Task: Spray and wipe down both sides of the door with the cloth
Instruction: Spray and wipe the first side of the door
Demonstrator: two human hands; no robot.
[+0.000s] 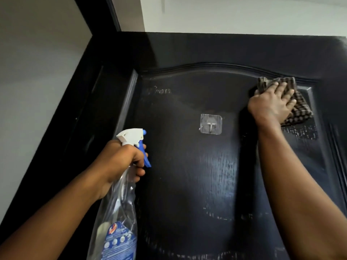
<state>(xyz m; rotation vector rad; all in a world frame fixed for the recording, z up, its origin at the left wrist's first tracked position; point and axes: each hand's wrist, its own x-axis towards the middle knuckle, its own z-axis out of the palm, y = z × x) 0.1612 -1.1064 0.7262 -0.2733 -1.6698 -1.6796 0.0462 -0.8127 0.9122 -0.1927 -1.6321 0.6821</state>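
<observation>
A black panelled door (187,175) fills most of the view, its surface showing wet streaks. My right hand (270,103) presses flat on a brown checked cloth (298,111) against the upper right corner of the door's raised panel. My left hand (122,162) grips the neck of a clear spray bottle (120,212) with a white and blue trigger head, held upright near the panel's left edge with the nozzle facing the door. A blue label covers the bottle's lower part.
A clear adhesive hook (211,123) is stuck to the middle of the door panel, between my hands. The black door frame (62,137) runs along the left, with a grey wall (37,72) beyond it. A white wall or ceiling (244,14) shows above the door's top edge.
</observation>
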